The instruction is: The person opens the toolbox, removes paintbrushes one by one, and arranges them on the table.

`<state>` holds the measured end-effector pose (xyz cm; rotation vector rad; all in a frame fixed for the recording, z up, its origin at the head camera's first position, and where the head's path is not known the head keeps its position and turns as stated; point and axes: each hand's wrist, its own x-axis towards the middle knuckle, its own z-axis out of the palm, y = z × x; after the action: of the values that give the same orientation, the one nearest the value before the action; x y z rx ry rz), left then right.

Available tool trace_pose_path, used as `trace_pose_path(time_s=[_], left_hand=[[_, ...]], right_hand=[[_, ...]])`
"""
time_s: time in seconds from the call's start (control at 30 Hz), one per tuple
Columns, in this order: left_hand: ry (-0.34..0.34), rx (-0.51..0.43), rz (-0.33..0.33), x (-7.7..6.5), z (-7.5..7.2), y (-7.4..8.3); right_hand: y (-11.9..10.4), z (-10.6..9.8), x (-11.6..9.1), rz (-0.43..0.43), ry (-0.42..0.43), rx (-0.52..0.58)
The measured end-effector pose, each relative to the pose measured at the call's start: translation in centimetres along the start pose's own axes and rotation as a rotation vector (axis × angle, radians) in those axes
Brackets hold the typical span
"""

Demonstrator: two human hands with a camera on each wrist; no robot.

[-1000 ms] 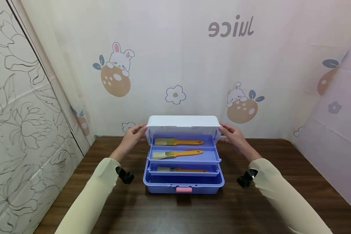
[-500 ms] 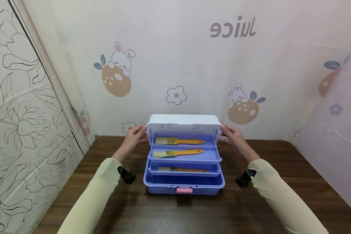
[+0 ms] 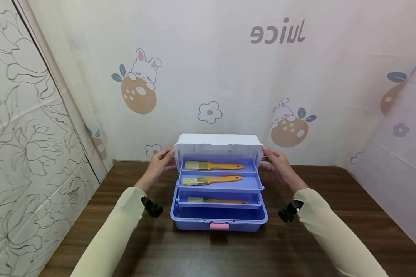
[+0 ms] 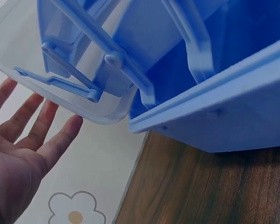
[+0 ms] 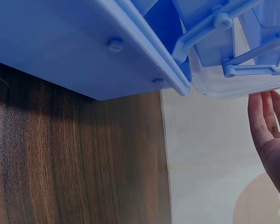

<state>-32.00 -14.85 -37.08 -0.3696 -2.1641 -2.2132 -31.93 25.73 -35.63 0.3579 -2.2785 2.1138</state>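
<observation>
A blue-purple toolbox with a white lid and a pink latch stands open, its tiers fanned out. My left hand holds the lid's left edge between thumb and fingers; in the left wrist view the other fingers spread along its rim. At the right edge my right hand holds the lid likewise, fingertips against the rim in the right wrist view. Paintbrushes with yellow handles lie in the tiers: a top brush, a middle brush and a lower brush, partly hidden.
The toolbox stands on a dark wooden table. Behind it hangs a pale curtain printed with rabbits and fruit, close to the lid. A white floral panel bounds the left side.
The lid has tilted slightly farther back and up, with both hands staying on its edges. The brushes keep their places in the tiers.
</observation>
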Motion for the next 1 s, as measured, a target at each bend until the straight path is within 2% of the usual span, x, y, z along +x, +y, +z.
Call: trace_pose_path(time_s=[0.3,0.53,0.67,0.83,1.0], left_hand=[[0.03,-0.026,-0.007,0.3,0.5,-0.1],[0.062,-0.012,-0.009,0.5,0.6,-0.6],[0.071,-0.009,-0.001,0.6,0.7,-0.9],[0.086,-0.01,0.011,0.7,0.8,-1.1],[0.095,-0.009,0.029,0.7,0.7,-1.2]], right_hand=[[-0.2,0.1,-0.1,0.011,0.034,0.003],[0.0,0.1,0.1,0.002,0.045,0.028],[0.2,0.1,0.2,0.003,0.05,0.033],[0.4,0.2,0.3,0.002,0.047,0.093],[0.5,0.4,0.6,0.009,0.043,0.09]])
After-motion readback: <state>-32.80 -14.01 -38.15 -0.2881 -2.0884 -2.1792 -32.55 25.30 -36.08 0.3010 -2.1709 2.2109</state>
